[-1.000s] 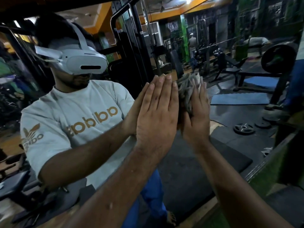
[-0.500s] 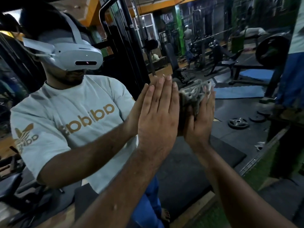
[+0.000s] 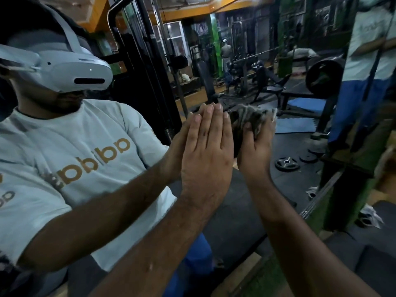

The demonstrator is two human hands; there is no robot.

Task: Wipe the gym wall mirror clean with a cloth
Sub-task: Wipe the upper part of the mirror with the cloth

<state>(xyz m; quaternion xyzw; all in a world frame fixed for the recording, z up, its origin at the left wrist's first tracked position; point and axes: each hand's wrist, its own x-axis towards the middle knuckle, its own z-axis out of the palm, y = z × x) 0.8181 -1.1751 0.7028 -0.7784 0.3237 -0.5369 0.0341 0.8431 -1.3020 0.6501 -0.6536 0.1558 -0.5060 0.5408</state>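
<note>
Here right hand (image 3: 255, 146) fingers clutch the cloth (image 3: 252, 116) against mirror (image 3: 246, 211); left hand (image 3: 205, 151) flat.

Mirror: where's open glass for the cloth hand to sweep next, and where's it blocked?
Open glass lies right of the cloth as far as the mirror edge strip, and below the right hand. Left is crowded: the left hand presses flat on the glass, almost against the cloth.
</note>
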